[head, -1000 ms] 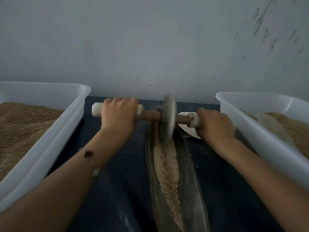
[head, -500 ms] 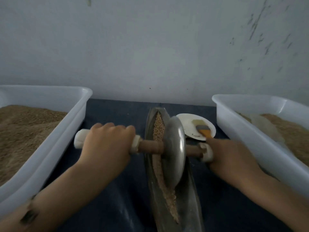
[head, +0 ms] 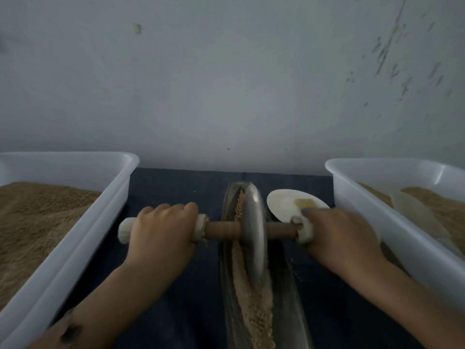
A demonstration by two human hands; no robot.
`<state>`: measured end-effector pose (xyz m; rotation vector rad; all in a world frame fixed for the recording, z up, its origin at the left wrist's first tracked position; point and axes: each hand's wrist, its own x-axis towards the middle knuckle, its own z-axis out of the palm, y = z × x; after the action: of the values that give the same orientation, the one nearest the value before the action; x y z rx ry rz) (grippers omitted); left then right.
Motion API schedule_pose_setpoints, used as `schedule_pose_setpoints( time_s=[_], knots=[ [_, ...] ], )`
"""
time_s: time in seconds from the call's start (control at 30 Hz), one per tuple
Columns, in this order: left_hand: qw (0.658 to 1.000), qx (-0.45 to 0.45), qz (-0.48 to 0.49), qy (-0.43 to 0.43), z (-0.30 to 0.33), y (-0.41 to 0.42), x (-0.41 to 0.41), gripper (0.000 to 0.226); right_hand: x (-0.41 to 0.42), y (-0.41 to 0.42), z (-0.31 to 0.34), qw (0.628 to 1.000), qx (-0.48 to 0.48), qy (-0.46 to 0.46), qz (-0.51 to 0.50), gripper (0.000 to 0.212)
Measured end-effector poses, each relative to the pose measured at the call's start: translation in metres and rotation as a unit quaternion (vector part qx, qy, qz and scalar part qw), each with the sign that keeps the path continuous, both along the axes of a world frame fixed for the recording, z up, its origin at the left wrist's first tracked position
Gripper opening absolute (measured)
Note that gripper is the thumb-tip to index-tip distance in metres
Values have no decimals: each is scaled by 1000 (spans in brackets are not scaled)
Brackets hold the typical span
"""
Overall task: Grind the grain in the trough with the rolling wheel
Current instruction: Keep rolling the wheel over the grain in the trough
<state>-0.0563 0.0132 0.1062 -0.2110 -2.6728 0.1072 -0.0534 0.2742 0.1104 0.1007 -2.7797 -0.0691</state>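
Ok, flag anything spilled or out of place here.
A few pale grain specks lie scattered on the dark cloth right of the trough, outside it. Otherwise nothing stands out.

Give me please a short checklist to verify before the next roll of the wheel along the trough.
1. Left hand grips its handle: ok.
2. Right hand grips the other handle: ok.
3. Wheel sits upright in the trough: ok.
4. Grain lies in the wheel's path: ok.
5. White plate is apart from the trough: cannot tell.
6. Right tub leaves room for the right hand: cannot tell, they look very close.
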Motion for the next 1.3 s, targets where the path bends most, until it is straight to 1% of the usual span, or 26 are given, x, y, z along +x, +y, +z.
schedule_pose_setpoints(
  time_s=[0.13,0.2,0.27,0.33,0.43,0.5,0.53,0.6,0.63,0.67,0.7,0.73,0.77,0.8,0.83,0.87,0.9,0.93,0.97,1.03,1.1,1.13,1.2,1.3],
  knots=[
    [998,60,21,12,-3,-3,-42,25,-47,-7,14,996,64,66,-1,16],
    [996,76,34,10,-1,-1,-54,22,-60,-8,15,994,64,89,-9,15],
    [996,70,43,16,1,0,-59,19,-64,-6,11,993,63,102,-16,17],
    [998,51,38,21,2,1,-53,19,-60,-4,6,992,63,105,-16,19],
    [999,24,25,3,2,2,-33,20,-35,-4,2,994,53,90,1,20],
    [1000,12,13,9,1,0,-11,23,-10,-2,0,997,23,79,14,12],
    [1000,14,-2,11,-1,-2,-1,25,3,0,0,997,13,72,22,12],
    [1000,10,-15,-15,-3,-5,25,31,29,2,0,997,19,61,52,28],
    [999,-3,-29,-19,-5,-8,38,39,40,4,3,996,36,55,64,35],
    [998,4,-55,-24,-4,-10,47,51,52,6,6,995,38,57,79,43],
    [995,53,-75,-32,-3,-13,56,62,61,7,9,991,45,77,96,50],
    [995,57,-76,-44,3,-15,62,66,68,7,10,989,56,90,105,55],
    [994,46,-70,-73,5,-16,68,59,72,8,11,988,65,96,102,58],
    [995,32,-78,-61,1,-18,70,46,74,8,11,987,67,100,106,60],
    [993,30,-76,-83,1,-18,74,38,75,8,12,986,66,103,111,60],
    [993,19,-83,-86,3,-16,73,41,73,9,11,986,66,105,112,60],
    [990,49,-92,-94,2,-17,71,51,70,9,8,986,69,109,105,58],
    [990,64,-99,-83,1,-17,67,55,65,8,6,987,66,111,98,56],
    [992,58,-76,-82,0,-16,63,52,58,6,3,988,56,111,91,52],
    [997,47,-49,-28,-10,-15,45,37,40,0,0,992,60,96,56,38],
    [999,41,-16,5,-12,-11,24,39,16,-2,1,996,57,59,22,21],
    [999,40,-9,13,-10,-10,13,40,4,-1,2,997,47,56,16,14],
    [997,71,-4,6,-9,-8,-10,37,-20,-2,4,997,35,64,9,17],
    [996,84,17,-12,-6,-10,-40,20,-50,-3,7,994,37,102,1,20]
  ],
)
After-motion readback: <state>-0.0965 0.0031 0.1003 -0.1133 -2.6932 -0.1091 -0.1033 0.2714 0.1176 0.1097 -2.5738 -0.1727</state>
